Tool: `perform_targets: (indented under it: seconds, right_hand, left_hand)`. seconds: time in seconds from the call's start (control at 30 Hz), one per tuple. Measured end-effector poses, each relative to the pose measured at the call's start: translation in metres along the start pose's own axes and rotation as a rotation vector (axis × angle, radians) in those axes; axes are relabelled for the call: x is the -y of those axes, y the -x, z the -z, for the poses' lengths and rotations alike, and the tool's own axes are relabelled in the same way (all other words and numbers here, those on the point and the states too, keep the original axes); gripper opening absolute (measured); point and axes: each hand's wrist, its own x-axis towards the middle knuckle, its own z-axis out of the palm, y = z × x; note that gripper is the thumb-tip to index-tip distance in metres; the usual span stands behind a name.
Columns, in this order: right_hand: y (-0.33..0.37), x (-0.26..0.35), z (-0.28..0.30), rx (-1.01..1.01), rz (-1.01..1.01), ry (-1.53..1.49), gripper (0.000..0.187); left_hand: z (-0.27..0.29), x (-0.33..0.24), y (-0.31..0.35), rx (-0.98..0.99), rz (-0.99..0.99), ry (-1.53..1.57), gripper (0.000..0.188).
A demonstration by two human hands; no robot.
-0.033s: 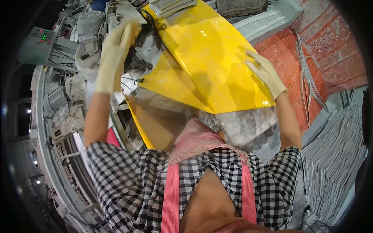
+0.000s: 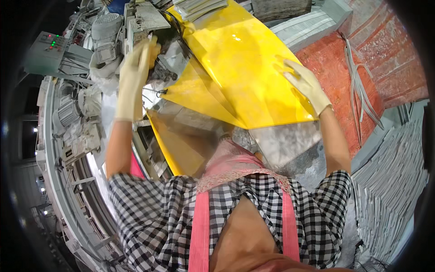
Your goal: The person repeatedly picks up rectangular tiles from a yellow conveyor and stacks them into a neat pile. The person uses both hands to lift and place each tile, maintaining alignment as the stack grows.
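Observation:
A smooth, glossy yellow panel [image 2: 240, 59] slopes across the middle in front of me. My right hand [image 2: 306, 85], in a cream glove, lies by its right edge with the fingers stretched out and nothing held. Raised at the left, my left hand [image 2: 137, 65] in a matching glove is beside the grey machine part [image 2: 144, 20]. Its fingers are smeared by motion, so I cannot see whether they hold anything. A smaller yellow plate [image 2: 195, 88] slants below the panel, close to a black cable [image 2: 179, 34].
Bundled pale strips [image 2: 199, 8] rest on the panel's far end. Red sheeting [image 2: 326, 68] with loose grey strips [image 2: 357, 81] lies right, above a tall stack of thin pale sheets [image 2: 389, 181]. Motors [image 2: 68, 111] and a control box with lights [image 2: 45, 50] stand left.
My left hand has moved down and slightly nearer to me, away from the machine part's lower edge. The right hand stays by the panel's edge, having shifted only slightly.

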Motion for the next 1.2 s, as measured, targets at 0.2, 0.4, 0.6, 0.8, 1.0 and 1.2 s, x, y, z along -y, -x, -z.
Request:
perform_targets:
  seconds: [0.2,0.4,0.6,0.8,1.0,1.2]
  right_hand:
    - [-0.026,0.017,-0.021,0.113,0.075,0.149,0.043]
    - [-0.095,0.08,-0.057,0.451,0.126,0.268,0.035]
    - [-0.109,0.205,-0.163,0.706,1.027,0.667,0.03]
    - [-0.01,0.315,-0.302,0.736,1.518,0.799,0.024]
    - [0.116,0.37,-0.384,0.714,1.588,0.649,0.024]
    - [0.145,0.447,-0.359,0.686,1.794,0.647,0.025]
  left_hand:
    - [0.049,0.2,0.157,-0.148,0.244,-0.336,0.039]
    - [0.088,0.24,0.291,-0.176,0.577,-0.945,0.059]
    - [0.066,0.246,0.371,-0.236,0.757,-0.883,0.065]
    - [0.043,0.283,0.392,-0.196,0.828,-0.902,0.068]
    - [0.052,0.304,0.449,-0.224,0.722,-1.147,0.062]
    - [0.057,0.231,0.559,-0.469,0.747,-1.0,0.062]
